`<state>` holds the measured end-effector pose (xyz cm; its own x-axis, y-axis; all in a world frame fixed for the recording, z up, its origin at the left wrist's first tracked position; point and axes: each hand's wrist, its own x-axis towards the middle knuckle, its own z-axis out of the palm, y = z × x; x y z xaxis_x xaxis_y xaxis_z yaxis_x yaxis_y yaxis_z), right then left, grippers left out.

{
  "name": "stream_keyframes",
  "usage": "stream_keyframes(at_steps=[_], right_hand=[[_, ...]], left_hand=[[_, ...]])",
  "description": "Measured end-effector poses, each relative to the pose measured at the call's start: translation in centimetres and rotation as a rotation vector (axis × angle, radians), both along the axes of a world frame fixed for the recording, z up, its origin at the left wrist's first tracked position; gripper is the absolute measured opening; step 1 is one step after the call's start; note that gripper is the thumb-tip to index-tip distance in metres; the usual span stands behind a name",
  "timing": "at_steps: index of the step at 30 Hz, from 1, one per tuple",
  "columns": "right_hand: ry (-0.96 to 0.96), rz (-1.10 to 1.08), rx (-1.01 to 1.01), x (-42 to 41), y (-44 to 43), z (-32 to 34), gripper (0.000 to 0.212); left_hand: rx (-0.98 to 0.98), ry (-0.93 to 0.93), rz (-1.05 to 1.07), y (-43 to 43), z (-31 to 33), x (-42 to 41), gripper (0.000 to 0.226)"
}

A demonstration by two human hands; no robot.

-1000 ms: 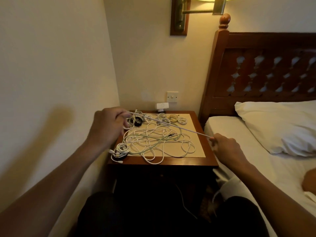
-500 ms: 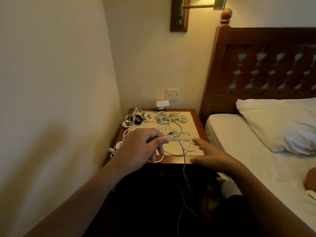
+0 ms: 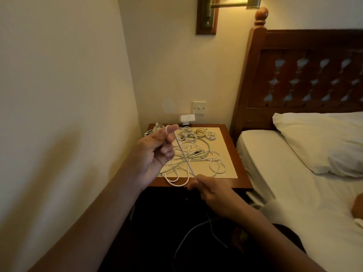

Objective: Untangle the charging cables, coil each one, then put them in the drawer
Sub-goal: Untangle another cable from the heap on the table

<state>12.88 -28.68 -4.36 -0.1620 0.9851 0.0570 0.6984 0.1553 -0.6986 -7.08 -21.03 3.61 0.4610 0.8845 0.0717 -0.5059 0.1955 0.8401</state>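
Observation:
A white cable (image 3: pixel 184 156) runs taut between my two hands above the bedside table (image 3: pixel 238 154). My left hand (image 3: pixel 157 152) is raised over the table's left side, palm up, with the cable looped over its fingertips. My right hand (image 3: pixel 211 190) pinches the same cable at the table's front edge; the cable's slack (image 3: pixel 196 230) hangs into the dark below. A loose tangle of white and pale green cables (image 3: pixel 198 160) lies on the table's beige mat. Several small coiled cables (image 3: pixel 198 134) sit along the back. The table's front is in shadow; no drawer can be made out.
A wall (image 3: pixel 68 114) runs close along the left of the table. A bed (image 3: pixel 294 183) with a white pillow (image 3: pixel 324 142) and wooden headboard (image 3: pixel 304 75) lies to the right. A white plug adapter (image 3: pixel 187 118) and a wall switch (image 3: pixel 199 107) are behind the table.
Both hands dropped to the tangle, then rose again. My left hand now holds a loop of cable palm up, and my right hand pulls the strand taut nearer the front edge.

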Motion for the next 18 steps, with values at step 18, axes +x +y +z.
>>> stream_keyframes(at_steps=[18], right_hand=[[0.139,-0.069,0.212,3.0,1.8,5.8,0.021]], left_hand=[[0.158,0.288,-0.350,-2.5,-3.1,-0.1,0.034]])
